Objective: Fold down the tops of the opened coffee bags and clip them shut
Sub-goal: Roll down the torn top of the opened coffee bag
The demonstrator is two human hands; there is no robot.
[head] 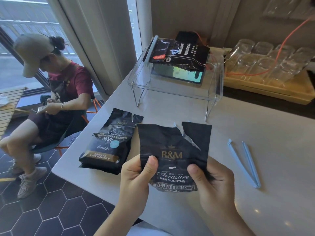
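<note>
I hold a black B&M coffee bag [172, 147] upright over the white table [247, 130]. My left hand [136, 181] grips its left side and my right hand [213, 183] grips its right side, thumbs on the front. The bag's top is torn open and jagged. A second black coffee bag [105, 143] with a torn top lies on the table to the left. A third black coffee bag [180, 53], clipped with a pale blue clip [152, 48], rests on a clear stand. An open pale blue clip [245, 162] lies on the table to the right.
The clear acrylic stand [177, 86] sits at the back of the table with a tablet [180, 74] on it. Clear glasses [265, 62] on a wooden tray [272, 89] stand at the back right, with an orange cable [289, 33] across them. A person [51, 99] sits left of the table.
</note>
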